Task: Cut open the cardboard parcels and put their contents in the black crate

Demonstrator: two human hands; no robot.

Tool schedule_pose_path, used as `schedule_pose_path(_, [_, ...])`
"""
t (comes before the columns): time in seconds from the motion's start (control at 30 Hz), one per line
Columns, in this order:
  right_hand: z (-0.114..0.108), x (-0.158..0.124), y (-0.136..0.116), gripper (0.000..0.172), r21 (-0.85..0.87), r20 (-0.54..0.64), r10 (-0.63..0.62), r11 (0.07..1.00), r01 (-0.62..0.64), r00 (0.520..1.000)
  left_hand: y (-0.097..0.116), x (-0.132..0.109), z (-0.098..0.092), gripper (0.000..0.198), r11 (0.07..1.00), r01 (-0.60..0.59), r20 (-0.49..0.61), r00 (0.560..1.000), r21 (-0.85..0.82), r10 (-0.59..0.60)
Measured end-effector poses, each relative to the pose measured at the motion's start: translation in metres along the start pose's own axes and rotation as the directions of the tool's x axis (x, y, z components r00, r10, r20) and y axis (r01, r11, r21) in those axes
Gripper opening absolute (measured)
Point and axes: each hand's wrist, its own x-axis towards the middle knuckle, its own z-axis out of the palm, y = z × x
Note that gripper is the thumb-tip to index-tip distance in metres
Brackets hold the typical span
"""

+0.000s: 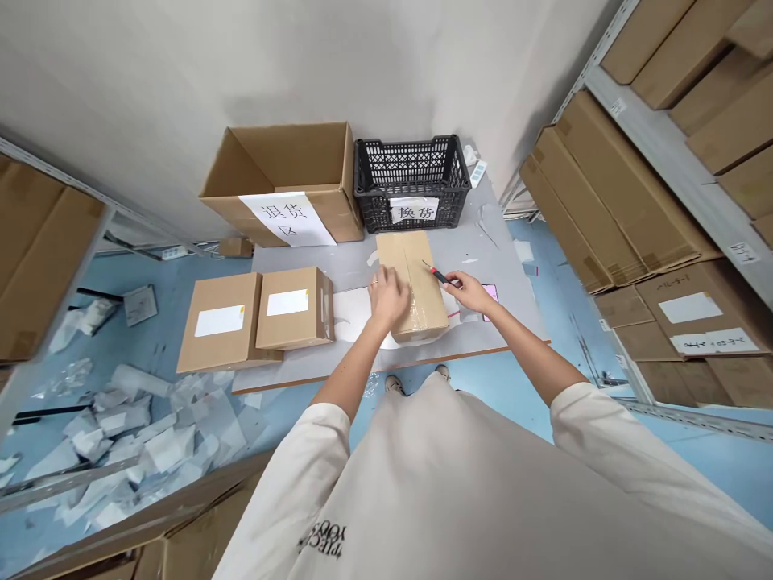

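A sealed cardboard box (430, 282) lies lengthwise before me at the front of the table, with clear tape shining at its near end. My left hand (390, 296) rests on the box's left part, fingers apart and bent against the cardboard. In my right hand (471, 292) is a slim red-and-black craft knife (440, 275), held over the right side of the box. Its thin tip points forward and left, close to the top face; whether it touches cannot be made out. White paper (353, 312) lies partly under the box.
Two labelled cartons (226, 346) (281, 332) stand left on the grey table (513, 306). Behind are a large open carton (338, 217) and a black plastic crate (414, 213). A phone (490, 296) lies right of my hand. Shelves of boxes (616, 201) flank the table; scrap paper (163, 443) litters the floor.
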Motion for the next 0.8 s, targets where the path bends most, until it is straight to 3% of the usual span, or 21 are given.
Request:
schedule_pose_path(0.13, [-0.013, 0.016, 0.008, 0.037, 0.049, -0.105, 0.068, 0.997, -0.063, 0.992, 0.054, 0.000, 0.011, 0.090, 0.999, -0.007, 0.120, 0.993, 0.053, 0.001])
schedule_pose_path(0.27, [-0.019, 0.025, 0.018, 0.041, 0.099, -0.136, 0.087, 0.992, -0.074, 0.987, 0.074, 0.001, 0.015, 0.104, 0.994, 0.015, 0.194, 0.980, 0.112, -0.037])
schedule_pose_path(0.4, [-0.020, 0.026, 0.026, 0.043, 0.142, -0.156, 0.122, 0.985, -0.100, 0.980, 0.068, 0.001, 0.006, 0.100, 0.991, 0.005, 0.222, 0.974, 0.132, -0.034])
schedule_pose_path(0.53, [-0.016, 0.029, 0.029, 0.047, 0.204, -0.155, 0.128, 0.974, -0.095, 0.980, 0.058, -0.002, -0.005, 0.099, 0.985, -0.080, 0.298, 0.954, 0.155, 0.030])
schedule_pose_path(0.8, [-0.005, 0.035, 0.030, 0.053, 0.287, -0.162, 0.093, 0.957, -0.043, 0.982, 0.018, -0.003, -0.019, 0.121, 0.931, -0.343, 0.501, 0.831, 0.122, 0.240])
